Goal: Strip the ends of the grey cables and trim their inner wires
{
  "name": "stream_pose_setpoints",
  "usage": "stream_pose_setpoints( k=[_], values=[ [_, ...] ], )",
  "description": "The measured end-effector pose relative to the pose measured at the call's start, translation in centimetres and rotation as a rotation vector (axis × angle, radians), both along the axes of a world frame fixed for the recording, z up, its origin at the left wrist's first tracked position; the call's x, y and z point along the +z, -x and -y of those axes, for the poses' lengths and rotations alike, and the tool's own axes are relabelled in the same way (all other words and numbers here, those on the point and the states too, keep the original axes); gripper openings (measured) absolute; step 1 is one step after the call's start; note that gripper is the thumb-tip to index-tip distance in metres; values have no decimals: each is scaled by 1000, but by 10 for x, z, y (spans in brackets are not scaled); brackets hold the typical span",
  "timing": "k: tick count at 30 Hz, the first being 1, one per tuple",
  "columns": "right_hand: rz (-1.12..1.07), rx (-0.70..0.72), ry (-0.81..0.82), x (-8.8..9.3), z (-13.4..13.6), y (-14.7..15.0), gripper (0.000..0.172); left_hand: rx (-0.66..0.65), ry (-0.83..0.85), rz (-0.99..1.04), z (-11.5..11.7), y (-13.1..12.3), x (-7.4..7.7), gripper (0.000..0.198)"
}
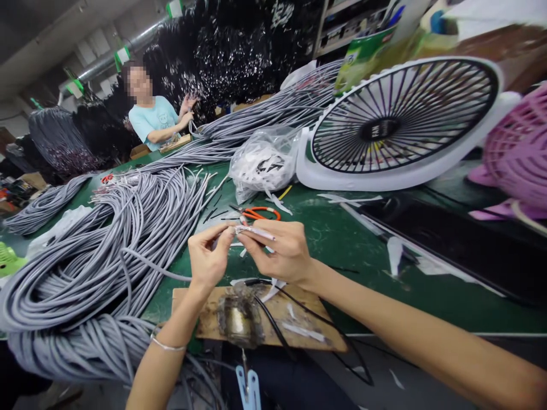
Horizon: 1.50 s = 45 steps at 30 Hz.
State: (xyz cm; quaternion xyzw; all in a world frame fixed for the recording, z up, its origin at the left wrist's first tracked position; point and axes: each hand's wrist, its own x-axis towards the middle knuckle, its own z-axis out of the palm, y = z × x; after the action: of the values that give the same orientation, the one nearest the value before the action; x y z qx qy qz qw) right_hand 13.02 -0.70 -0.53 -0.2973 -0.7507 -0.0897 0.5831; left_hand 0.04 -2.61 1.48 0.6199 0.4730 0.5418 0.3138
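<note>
The left hand [208,256] and right hand [280,247] pinch the apparently bared end of one gray cable [166,272]. The coiled cable bundle [139,208] alongside lies unhandled.

Left hand [209,256] and right hand [280,247] close together, fingers [223,242] pinched, bare forearms [384,310] angled inward

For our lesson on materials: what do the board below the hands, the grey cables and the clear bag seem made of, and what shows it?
Board: probably wood, dull; brown and stained.
Grey cables: plastic or rubber sheathing, smooth, softly shiny, curving in loops; which one is unclear.
Clear bag: most likely thin plastic film, glossy; see-through and crinkled.
</note>
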Motion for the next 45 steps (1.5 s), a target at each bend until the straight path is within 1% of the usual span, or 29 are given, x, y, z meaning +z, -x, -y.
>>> stream_pose_setpoints(
  k=[2, 4, 7, 9, 10, 12, 13, 15, 16, 18, 19, 20, 21, 22, 23, 26, 28, 30, 32, 35, 45],
  values=[
    [35, -17, -34, 0, 0, 0, 30, 4, -5, 18, 1, 0, -1, 27],
    [48, 12, 4, 1, -1, 0, 29, 16, -26, 18, 0, 1, -1, 25],
    [43, 42, 182, 4, -2, -2, 32, 106, -61, -27, -4, 4, -2, 25],
    [-44, 29, 306, 6, -2, -6, 32, 151, -46, -100, -6, 6, -2, 27],
    [-115, 41, 355, 7, -2, -9, 28, 146, -29, -151, -6, 7, -2, 28],
    [-262, 118, 440, 10, -1, -13, 19, 87, -6, -248, -6, 8, -1, 28],
    [-323, 172, 486, 12, -1, -15, 18, 48, -6, -277, -5, 8, -1, 27],
    [-424, 280, 607, 16, -5, -16, 21, -42, -18, -275, -3, 8, 1, 27],
    [-462, 335, 686, 18, -8, -16, 26, -93, -21, -245, -2, 7, 2, 28],
    [-478, 473, 881, 21, -18, -15, 37, -197, 2, -158, 0, 6, 3, 34],
    [-447, 543, 974, 23, -24, -14, 42, -235, 28, -108, 1, 5, 4, 38],
    [-399, 592, 1038, 24, -30, -12, 47, -253, 61, -59, 1, 4, 4, 41],
    [-349, 597, 1059, 25, -35, -12, 49, -250, 97, -15, 2, 4, 5, 44],
    [-309, 554, 1034, 26, -39, -11, 50, -227, 129, 21, 2, 3, 5, 46],
    [-283, 471, 963, 27, -41, -11, 49, -192, 154, 48, 2, 2, 5, 46],
    [-202, 153, 626, 25, -36, -15, 33, -72, 181, 87, 2, 1, 3, 46],
    [-86, 19, 386, 23, -25, -20, 25, -14, 176, 98, 2, 0, 1, 45],
    [36, -26, 188, 20, -13, -23, 21, 22, 168, 100, 2, 0, -2, 42],
    [123, -52, 71, 19, -5, -24, 20, 38, 159, 97, 3, 0, -3, 39],
    [173, -95, 25, 19, -3, -25, 21, 45, 155, 83, 4, -1, -5, 34],
    [214, -137, 30, 19, -3, -26, 27, 56, 140, 63, 4, -2, -6, 29]
  ],
)
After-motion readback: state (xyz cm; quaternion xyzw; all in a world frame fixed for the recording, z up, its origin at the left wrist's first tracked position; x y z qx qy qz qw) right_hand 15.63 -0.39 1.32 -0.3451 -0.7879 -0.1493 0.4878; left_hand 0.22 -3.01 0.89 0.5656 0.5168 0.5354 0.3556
